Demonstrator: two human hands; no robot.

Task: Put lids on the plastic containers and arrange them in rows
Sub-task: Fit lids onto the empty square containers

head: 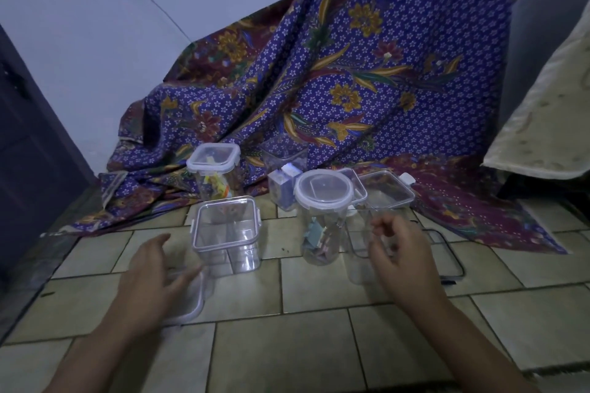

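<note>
Lid [188, 300] lies flat on the floor under our spread left hand [150, 277], open square container [227, 233] just right of it; right hand [399, 252] loosely curled, empty.

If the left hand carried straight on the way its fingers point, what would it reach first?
Probably the empty square container: the left hand points up and right toward its lower wall. The fingers already lie over a loose lid on the tiled floor; depth is uncertain.
</note>
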